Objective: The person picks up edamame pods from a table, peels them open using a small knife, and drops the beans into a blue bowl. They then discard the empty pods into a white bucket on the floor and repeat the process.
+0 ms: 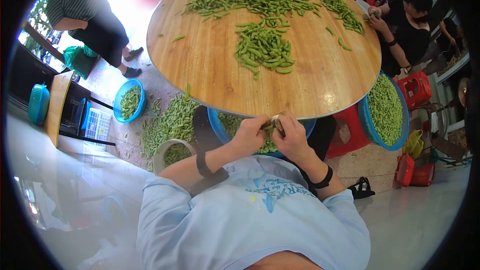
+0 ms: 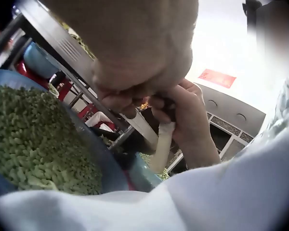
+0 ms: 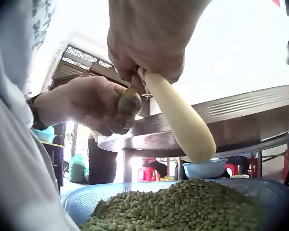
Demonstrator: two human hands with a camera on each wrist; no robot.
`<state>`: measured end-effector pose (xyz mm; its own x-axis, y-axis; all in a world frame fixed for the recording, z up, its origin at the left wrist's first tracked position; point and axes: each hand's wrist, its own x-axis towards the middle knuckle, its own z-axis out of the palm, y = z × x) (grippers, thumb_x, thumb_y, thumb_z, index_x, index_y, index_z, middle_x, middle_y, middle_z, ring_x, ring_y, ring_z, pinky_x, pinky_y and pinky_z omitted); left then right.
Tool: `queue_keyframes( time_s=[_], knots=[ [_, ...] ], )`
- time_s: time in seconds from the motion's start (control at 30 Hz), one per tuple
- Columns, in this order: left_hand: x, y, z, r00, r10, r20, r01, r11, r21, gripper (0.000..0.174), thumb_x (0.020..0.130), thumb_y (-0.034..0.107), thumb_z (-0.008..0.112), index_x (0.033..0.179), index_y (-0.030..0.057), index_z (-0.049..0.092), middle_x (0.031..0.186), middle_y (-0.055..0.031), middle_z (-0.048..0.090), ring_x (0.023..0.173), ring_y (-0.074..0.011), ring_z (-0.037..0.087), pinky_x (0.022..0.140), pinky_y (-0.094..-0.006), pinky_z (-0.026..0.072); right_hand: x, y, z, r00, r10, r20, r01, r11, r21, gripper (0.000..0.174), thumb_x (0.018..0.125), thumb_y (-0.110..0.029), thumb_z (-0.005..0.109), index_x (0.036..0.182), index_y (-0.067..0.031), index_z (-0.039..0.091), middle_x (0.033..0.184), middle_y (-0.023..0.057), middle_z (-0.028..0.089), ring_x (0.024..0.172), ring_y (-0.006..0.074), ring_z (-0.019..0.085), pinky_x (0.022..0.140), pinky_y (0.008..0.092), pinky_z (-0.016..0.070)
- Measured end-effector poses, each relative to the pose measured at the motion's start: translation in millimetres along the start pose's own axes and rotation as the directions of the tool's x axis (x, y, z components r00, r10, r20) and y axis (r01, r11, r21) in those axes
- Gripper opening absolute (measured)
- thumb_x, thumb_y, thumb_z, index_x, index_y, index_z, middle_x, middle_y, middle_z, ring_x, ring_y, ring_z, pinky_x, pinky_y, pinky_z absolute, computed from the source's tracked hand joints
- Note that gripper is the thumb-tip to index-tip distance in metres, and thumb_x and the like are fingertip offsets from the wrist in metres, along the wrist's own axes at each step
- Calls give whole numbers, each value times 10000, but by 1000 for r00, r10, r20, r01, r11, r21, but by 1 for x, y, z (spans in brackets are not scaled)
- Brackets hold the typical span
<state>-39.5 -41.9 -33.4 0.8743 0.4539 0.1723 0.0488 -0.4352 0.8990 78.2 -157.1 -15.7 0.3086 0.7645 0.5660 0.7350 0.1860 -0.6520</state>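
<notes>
Just off the near edge of the round wooden table (image 1: 200, 70), my two hands meet. My left hand (image 1: 250, 132) pinches a green bean pod (image 3: 125, 100) between thumb and finger. Close against it, the right hand (image 1: 292, 137) has curled fingers around the top of a smooth, cream, club-shaped thing (image 3: 183, 120). That thing hangs down with string-like loops at its top; its kind cannot be told. Below both hands is a blue plastic basket (image 3: 79, 199) holding shelled green beans (image 3: 173, 207). Whole pods (image 1: 262, 47) lie heaped on the tabletop.
Pods (image 1: 170, 125) are spread across the floor at left, near a pale bucket (image 1: 159, 162) and a blue basin (image 1: 140, 110). Right of the table are a bean-filled blue tub (image 1: 363, 120), red stools (image 1: 415, 90) and a seated person (image 1: 407, 25). Another person (image 1: 90, 15) stands at left.
</notes>
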Motion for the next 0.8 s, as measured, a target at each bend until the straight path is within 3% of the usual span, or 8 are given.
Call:
queue_keyframes(
  time_s=[0.1,0.23,0.3,0.4,0.47,0.57,0.63,0.8],
  knots=[
    [0,-8,-2,973,221,65,-229,954,192,162,815,-9,500,971,-12,543,831,-220,593,712,-411,556,619,-396,463,1,10,-7,999,35,-6,-35,999,-18,243,707,59,582,941,17,529,766,169,483,633,342,521,558,385,437],
    [-7,9,-10,976,219,18,-219,960,177,181,839,18,543,1018,-13,550,838,-198,599,689,-356,574,594,-367,469,-5,14,-10,985,173,-24,-173,985,-12,179,720,41,580,893,10,550,737,154,502,614,312,532,546,360,431],
    [-8,27,-19,999,16,32,-15,1000,-5,196,834,64,599,1012,-10,564,879,-181,612,761,-336,603,617,-370,476,-5,9,-7,971,237,4,-237,969,76,194,730,35,581,921,9,557,737,151,516,615,300,541,552,350,434],
    [-10,23,-32,990,129,50,-130,991,20,208,805,90,643,983,2,581,869,-154,614,780,-318,614,623,-371,477,-3,3,2,979,201,36,-204,969,140,203,739,28,591,940,10,564,739,146,526,618,289,546,555,345,437],
    [-11,35,-65,961,254,111,-278,885,375,153,795,86,631,928,22,593,832,-141,600,753,-321,606,622,-383,480,-2,5,0,977,190,91,-204,965,166,201,743,26,595,941,11,565,739,144,525,615,283,544,554,345,436],
    [-12,39,-115,981,-56,187,-122,571,812,139,776,95,576,910,74,607,836,-136,594,811,-341,582,719,-424,486,-5,7,-1,979,133,155,-161,970,185,198,750,20,606,944,13,565,735,141,527,611,268,540,558,338,435],
    [10,37,-121,977,202,61,-163,541,825,195,753,44,568,945,61,604,888,-142,564,885,-344,547,763,-421,472,-5,9,2,983,83,163,-113,977,182,196,754,17,612,945,13,565,731,139,531,609,259,539,562,330,434],
    [108,-6,-111,913,395,99,-324,557,764,256,751,37,589,1006,57,602,963,-159,520,936,-346,520,795,-419,459,0,6,0,960,189,205,-235,945,229,178,821,-12,598,994,18,571,762,111,548,595,203,529,571,312,426]
  ],
)
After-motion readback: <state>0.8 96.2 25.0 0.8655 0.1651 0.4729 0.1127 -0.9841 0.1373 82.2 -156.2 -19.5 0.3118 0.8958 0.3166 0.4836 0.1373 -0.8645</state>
